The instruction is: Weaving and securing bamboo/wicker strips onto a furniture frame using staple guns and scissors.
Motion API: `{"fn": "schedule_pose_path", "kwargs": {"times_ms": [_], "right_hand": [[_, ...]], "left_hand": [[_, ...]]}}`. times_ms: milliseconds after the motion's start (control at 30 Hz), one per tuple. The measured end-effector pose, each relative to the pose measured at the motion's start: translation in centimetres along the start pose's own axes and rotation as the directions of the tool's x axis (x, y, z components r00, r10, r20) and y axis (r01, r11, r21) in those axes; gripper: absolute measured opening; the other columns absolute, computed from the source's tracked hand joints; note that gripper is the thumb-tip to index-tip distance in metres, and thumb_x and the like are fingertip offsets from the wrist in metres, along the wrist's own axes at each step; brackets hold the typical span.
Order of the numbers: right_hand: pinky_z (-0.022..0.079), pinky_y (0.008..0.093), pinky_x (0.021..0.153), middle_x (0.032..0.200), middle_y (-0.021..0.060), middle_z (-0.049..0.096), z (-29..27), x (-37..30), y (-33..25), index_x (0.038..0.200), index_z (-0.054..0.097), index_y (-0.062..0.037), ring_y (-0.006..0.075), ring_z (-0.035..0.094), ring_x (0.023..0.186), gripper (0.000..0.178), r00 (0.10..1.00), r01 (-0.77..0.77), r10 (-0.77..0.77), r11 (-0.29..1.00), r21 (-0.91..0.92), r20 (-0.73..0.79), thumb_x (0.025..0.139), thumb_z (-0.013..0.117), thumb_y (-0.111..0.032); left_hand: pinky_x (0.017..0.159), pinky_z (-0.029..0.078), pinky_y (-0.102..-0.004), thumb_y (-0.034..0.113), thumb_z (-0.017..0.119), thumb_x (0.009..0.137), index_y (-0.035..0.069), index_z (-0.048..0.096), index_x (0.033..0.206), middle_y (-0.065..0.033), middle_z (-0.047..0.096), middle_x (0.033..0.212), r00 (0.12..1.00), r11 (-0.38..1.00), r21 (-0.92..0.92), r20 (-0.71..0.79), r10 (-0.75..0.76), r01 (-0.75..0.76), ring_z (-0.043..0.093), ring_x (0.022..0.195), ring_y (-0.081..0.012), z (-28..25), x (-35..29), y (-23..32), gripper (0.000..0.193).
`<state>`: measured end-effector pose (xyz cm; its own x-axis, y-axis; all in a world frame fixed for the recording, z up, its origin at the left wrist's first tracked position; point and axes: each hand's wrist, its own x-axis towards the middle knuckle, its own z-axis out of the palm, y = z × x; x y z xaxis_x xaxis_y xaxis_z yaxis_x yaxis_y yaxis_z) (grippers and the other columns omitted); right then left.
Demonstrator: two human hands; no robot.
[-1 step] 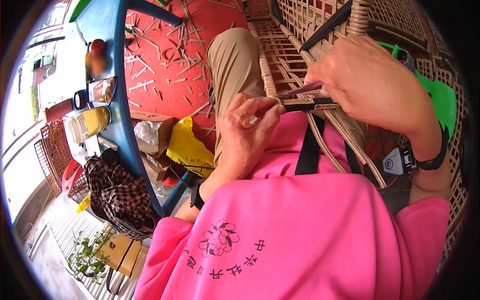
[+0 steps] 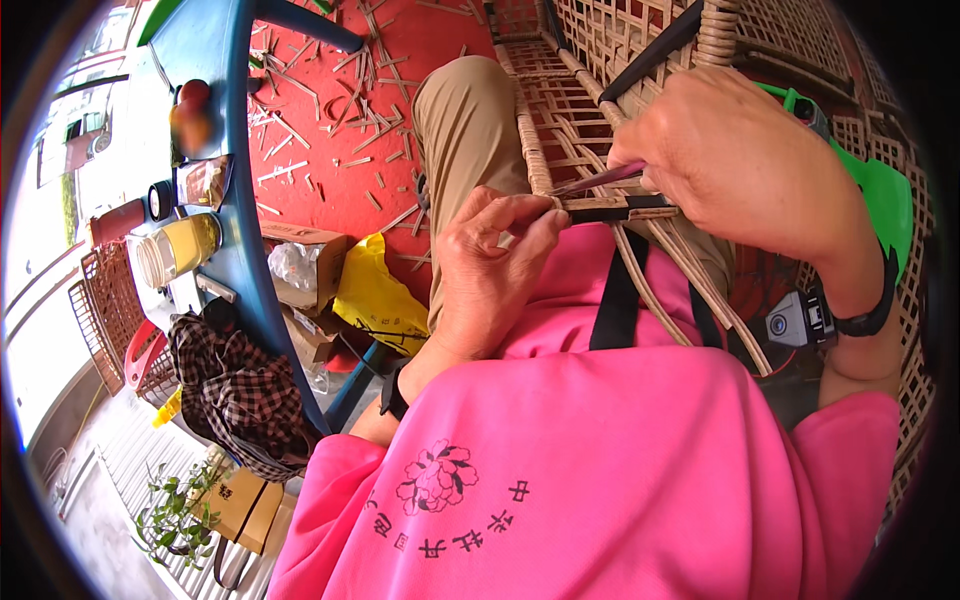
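On my lap rests a woven rattan frame [image 2: 577,128] with a lattice of strips and a wrapped edge. My left hand [image 2: 495,255] pinches its near corner between thumb and fingers, where a strip crosses a dark bar [image 2: 610,209]. My right hand [image 2: 740,165] is closed round a slim, dark reddish pointed tool [image 2: 608,178]. The tip lies against the weave just beyond my left fingertips; whether it goes in between the strips I cannot tell. Loose rattan strips [image 2: 705,290] hang from the bar over my pink apron [image 2: 600,460].
To the left stands a blue table [image 2: 232,130] with a jar of yellow liquid [image 2: 178,250] and a checked cloth [image 2: 240,390] at its near end. Cut strips litter the red floor [image 2: 330,210]. A yellow bag [image 2: 375,300] and a carton sit beneath. Something bright green [image 2: 880,200] is at right.
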<state>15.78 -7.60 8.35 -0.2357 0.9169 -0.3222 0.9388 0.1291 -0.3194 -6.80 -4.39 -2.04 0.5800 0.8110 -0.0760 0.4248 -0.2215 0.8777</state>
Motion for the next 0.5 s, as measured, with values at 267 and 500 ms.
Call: {"fn": "schedule_pose_path", "kwargs": {"times_ms": [267, 500], "right_hand": [[0.046, 0.0444, 0.082, 0.081, 0.0147, 0.063, -0.6, 0.8, 0.4, 0.092, 0.072, -0.0067, 0.0337, 0.06, 0.087, 0.016, 0.992, -0.01, 0.001, 0.998, 0.069, 0.126, 0.081, 0.061, -0.01], [0.047, 0.0463, 0.074, 0.073, 0.0161, 0.062, -0.1, 0.2, -0.5, 0.093, 0.073, -0.0061, 0.0359, 0.061, 0.079, 0.016, 0.997, -0.027, 0.027, 1.0, -0.004, 0.067, 0.081, 0.062, -0.008]], "left_hand": [[0.061, 0.048, -0.0252, 0.008, 0.076, 0.078, 0.003, 0.073, 0.089, -0.0084, 0.059, 0.075, 0.991, 0.992, -0.038, 0.059, -0.118, 0.12, 0.06, 0.066, -0.0143, -0.1, 0.3, 0.9, 0.012], [0.06, 0.05, -0.0303, 0.011, 0.073, 0.08, -0.001, 0.059, 0.088, -0.0097, 0.055, 0.08, 0.996, 0.995, 0.06, -0.038, -0.077, 0.08, 0.06, 0.068, -0.0189, 1.0, 0.2, 0.2, 0.021]]}}
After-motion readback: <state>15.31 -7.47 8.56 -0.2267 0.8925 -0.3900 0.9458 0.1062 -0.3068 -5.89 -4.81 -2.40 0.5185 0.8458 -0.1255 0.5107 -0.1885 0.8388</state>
